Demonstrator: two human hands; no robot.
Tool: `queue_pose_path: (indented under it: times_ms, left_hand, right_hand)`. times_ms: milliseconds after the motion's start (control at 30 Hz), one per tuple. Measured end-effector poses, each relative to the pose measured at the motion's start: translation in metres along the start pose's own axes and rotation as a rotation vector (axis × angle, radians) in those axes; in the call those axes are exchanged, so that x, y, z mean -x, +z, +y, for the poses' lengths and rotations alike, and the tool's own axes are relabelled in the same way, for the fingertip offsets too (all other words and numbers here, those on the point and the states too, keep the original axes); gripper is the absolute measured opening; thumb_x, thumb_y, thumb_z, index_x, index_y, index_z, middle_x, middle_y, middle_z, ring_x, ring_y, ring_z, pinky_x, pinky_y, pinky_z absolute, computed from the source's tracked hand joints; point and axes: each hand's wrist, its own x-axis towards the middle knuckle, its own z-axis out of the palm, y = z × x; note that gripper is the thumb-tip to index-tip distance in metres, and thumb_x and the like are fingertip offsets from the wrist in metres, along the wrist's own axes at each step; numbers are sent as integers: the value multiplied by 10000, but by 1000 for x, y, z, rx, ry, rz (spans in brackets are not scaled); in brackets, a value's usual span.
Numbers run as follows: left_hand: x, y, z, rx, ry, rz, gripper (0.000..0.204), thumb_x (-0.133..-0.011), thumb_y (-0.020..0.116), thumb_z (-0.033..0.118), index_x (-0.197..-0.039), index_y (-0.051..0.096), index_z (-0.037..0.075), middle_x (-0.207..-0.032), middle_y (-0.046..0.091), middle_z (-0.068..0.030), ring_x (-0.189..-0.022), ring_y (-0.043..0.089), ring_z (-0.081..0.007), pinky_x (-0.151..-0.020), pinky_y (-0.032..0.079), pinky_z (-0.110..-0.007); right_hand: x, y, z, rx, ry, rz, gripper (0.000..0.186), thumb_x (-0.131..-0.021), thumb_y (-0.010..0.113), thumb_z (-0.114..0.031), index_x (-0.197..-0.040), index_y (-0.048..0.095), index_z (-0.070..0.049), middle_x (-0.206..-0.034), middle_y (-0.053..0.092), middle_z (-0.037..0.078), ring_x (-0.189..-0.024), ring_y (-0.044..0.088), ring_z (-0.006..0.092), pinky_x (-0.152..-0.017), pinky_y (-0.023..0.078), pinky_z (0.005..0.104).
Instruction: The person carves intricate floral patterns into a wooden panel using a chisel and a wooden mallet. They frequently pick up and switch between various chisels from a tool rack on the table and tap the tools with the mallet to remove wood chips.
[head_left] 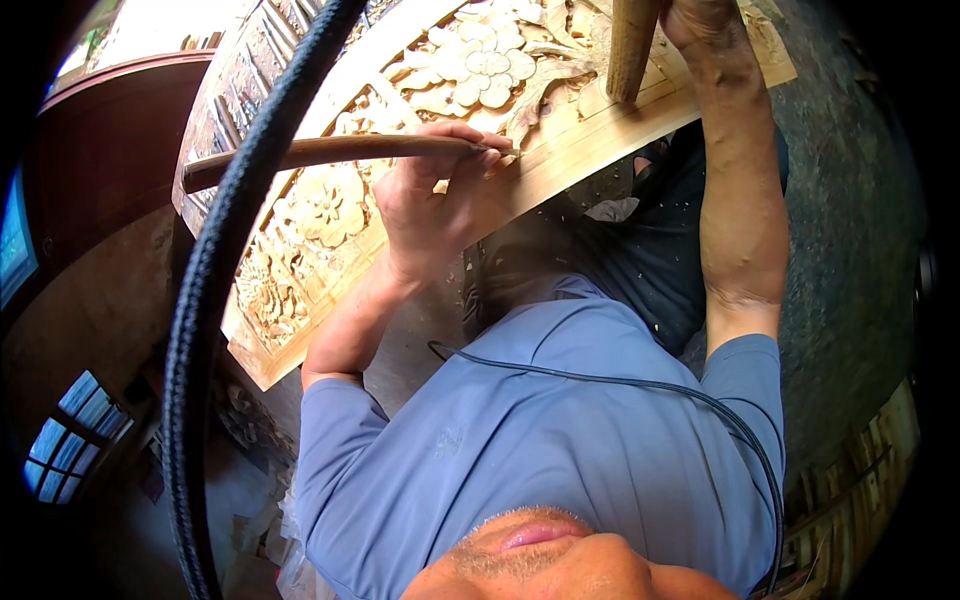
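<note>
A pale wooden panel (320, 205) carved with flowers and leaves lies at a slant in front of me. My left hand (430, 190) is closed around a long wooden-handled chisel (330, 150), whose tip rests among the carving near the panel's lower border. At the top right, my right hand (690, 25) grips a thick wooden mallet (632, 55) that points down over the panel, right of the chisel's tip. Part of that hand is cut off by the upper edge of the view.
A row of metal tools (225, 118) lies beyond the panel at upper left. A thick black braided cable (195, 340) crosses the view there. A reddish-brown board (110, 120) stands farther left. Wood strips (860, 460) are at lower right. Small chips speckle my dark trousers (660, 260).
</note>
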Motion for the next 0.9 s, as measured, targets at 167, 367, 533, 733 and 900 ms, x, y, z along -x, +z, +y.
queue_pose_path:
  times_ms: [167, 367, 533, 733, 900]
  left_hand:
    - [-2, 1, 2, 20, -20, 15, 261, -919, 729, -121, -1135, 619, -24, -1006, 799, -145, -919, 796, -205, -774, 647, -297]
    - [0, 0, 2, -131, 69, -22, 222, -912, 756, -97, -1086, 654, -6, -1016, 786, -114, -886, 794, -192, -740, 631, -297]
    - [-4, 3, 2, -159, 171, -36, 191, -924, 741, -93, -1069, 660, 2, -985, 793, -114, -847, 794, -193, -734, 625, -299]
    - [-4, 4, 6, -196, 117, -22, 205, -951, 694, -98, -1117, 636, 6, -972, 807, -114, -840, 797, -201, -738, 628, -301]
    - [-4, 7, 6, -213, 144, -32, 204, -959, 686, -90, -1130, 620, 2, -955, 809, -114, -844, 799, -206, -739, 631, -305]
  right_hand:
    - [-9, -1, -3, 23, 113, 28, 423, -853, 845, -424, -1058, 743, -69, -817, 685, 33, -721, 660, 148, -706, 552, 300]
    - [-9, -10, -1, 76, 0, -161, 394, -878, 839, -325, -1105, 723, -25, -857, 703, 41, -775, 688, 132, -709, 576, 297]
    - [18, 17, -33, 425, -519, -313, 338, -880, 785, -167, -1177, 721, -19, -836, 702, 43, -734, 684, 135, -683, 586, 312]
    - [50, 47, -53, 838, -1165, -328, 326, -872, 739, -116, -1185, 731, -25, -755, 696, 53, -640, 669, 172, -672, 579, 333]
    - [61, 54, -72, 1033, -1363, -339, 298, -877, 736, -117, -1164, 735, -36, -730, 680, 45, -620, 657, 168, -647, 560, 330]
